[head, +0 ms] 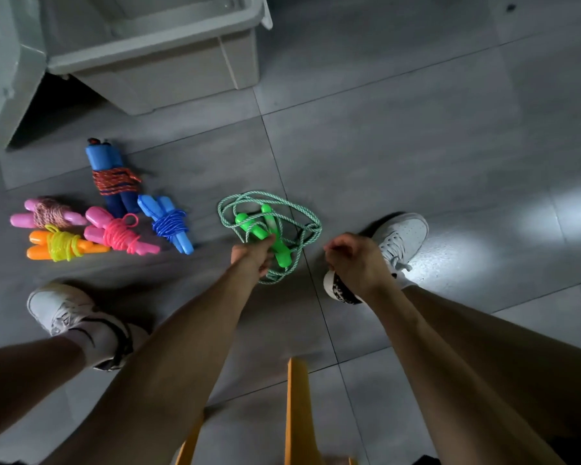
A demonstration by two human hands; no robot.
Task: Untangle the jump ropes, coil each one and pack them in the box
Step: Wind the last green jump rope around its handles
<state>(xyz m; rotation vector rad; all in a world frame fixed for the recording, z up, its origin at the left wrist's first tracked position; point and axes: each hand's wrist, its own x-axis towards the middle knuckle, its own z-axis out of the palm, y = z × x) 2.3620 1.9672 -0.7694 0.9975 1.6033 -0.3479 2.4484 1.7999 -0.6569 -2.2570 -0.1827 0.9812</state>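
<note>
— What's in your hands?

— My left hand (254,260) is closed around the green rope (296,226), loose cord and the lower ends of its green handles (269,234) together. The rest of the cord hangs in tangled loops over the floor (399,135). My right hand (348,258) is curled into a loose fist beside it; I can't tell if it pinches a strand.

— And the other ropes?

— Five lie on the floor to my left, each wound round its handles: the dark blue rope (113,177) with red cord farthest out, the blue rope (166,223) nearest the green one, the pink rope (119,234) touching it, the orange rope (62,246) with yellow cord, and the pale pink rope (46,213) just behind that.

— The box?

— The grey box (168,52) stands open, well beyond the ropes. No rope shows inside, though I see only part of it. My shoes (69,313) sit either side of me, the right one just past my right hand
</note>
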